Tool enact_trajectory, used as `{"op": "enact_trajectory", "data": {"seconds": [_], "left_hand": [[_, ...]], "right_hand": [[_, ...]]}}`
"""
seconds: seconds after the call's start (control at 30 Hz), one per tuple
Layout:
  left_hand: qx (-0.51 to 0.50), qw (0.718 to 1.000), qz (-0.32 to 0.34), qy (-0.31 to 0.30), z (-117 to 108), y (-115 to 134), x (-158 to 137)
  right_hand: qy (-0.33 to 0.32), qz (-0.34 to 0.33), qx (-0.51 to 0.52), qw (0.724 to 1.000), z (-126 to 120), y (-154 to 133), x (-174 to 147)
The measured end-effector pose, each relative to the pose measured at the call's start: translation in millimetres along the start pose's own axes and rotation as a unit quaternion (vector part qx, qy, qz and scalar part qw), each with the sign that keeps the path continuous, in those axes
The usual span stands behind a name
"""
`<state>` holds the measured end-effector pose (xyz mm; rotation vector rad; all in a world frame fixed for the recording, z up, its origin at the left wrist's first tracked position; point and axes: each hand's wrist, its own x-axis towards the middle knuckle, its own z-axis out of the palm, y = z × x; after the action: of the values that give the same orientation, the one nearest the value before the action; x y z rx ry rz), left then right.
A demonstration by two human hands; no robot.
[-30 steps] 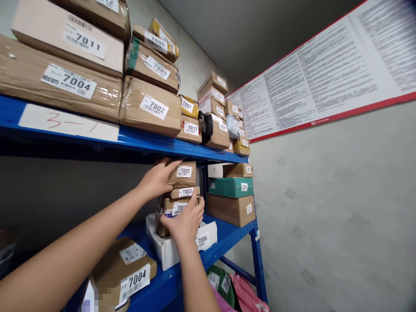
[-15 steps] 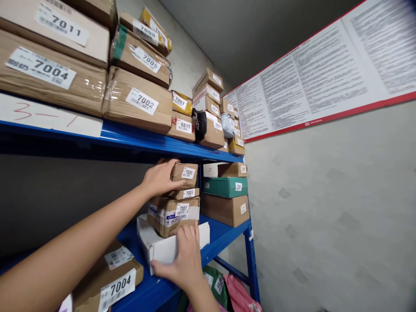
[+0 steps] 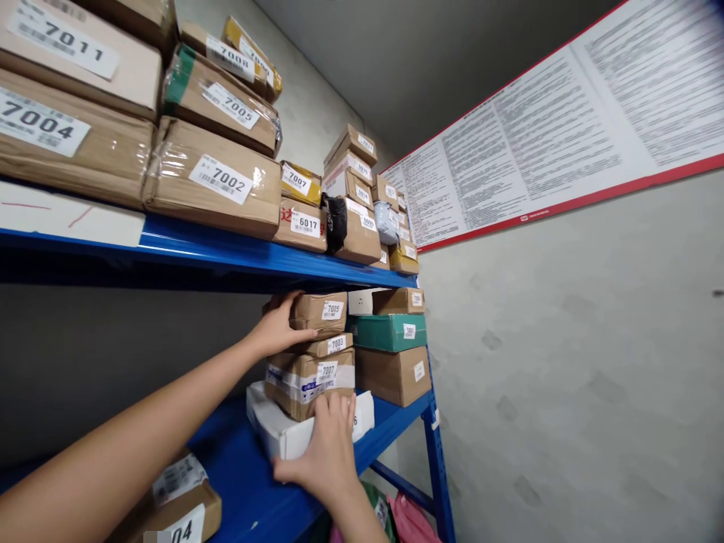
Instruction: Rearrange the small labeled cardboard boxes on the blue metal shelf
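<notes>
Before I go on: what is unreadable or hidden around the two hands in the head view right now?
- White box: its number label is covered by the right hand.
- Parcel 7005: its left end is hidden under the left hand.
- Lower-left parcel: cut off by the frame edge, only "04" shows.
- Wall poster: print too small to read.
- Pink bag: mostly behind the blue shelf and the frame edge.

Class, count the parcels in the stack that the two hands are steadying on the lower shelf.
4. Top: parcel 7005 under the left hand. Below it, thin parcel 7003, then parcel 7007, then the white box at the right hand. More may hide behind.
</notes>
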<state>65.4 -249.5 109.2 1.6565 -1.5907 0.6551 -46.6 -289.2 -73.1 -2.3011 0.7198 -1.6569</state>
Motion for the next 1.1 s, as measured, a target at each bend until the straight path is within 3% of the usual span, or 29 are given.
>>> {"op": "enact_trajectory", "data": {"seconds": [0.2, 0.4, 0.57, 0.7, 0.77, 0.87, 0.93, 1.0, 1.1], "left_hand": [[-0.037, 0.999, 0.008, -0.03, 32.5, 19.9, 28.0], [-0.093, 0.992, 0.057, -0.061, 55.2, 21.4, 47.9], [-0.127, 0.981, 0.092, -0.117, 49.2, 13.7, 51.1], [-0.127, 0.978, 0.069, -0.153, 22.3, 9.0, 38.9], [-0.116, 0.979, 0.045, -0.164, 0.8, 9.3, 28.6], [-0.075, 0.981, 0.019, -0.179, -39.8, 14.5, 9.8], [-0.022, 0.984, 0.0, -0.176, -68.8, 20.7, -5.1], [0.043, 0.986, -0.033, -0.158, -95.5, 28.2, -22.5], [0.166, 0.974, -0.093, -0.124, -125.2, 38.8, -54.2]], "right_hand": [[-0.006, -0.003, -0.041, 0.999, -18.0, 37.3, 16.8], [-0.01, -0.012, -0.067, 0.998, -31.6, 54.8, 25.8], [-0.035, -0.019, -0.084, 0.996, -40.4, 69.4, 31.6], [-0.062, -0.021, -0.087, 0.994, -48.5, 77.1, 36.5], [-0.043, -0.021, -0.082, 0.995, -51.8, 64.5, 33.8], [0.002, -0.032, -0.003, 0.999, -54.0, 12.9, 20.1], [-0.167, -0.017, 0.106, 0.98, -52.5, -35.6, 9.8], [-0.309, -0.055, 0.08, 0.946, -48.5, -82.4, 5.6], [-0.432, -0.081, -0.005, 0.898, -39.2, -129.9, 13.4]]}}
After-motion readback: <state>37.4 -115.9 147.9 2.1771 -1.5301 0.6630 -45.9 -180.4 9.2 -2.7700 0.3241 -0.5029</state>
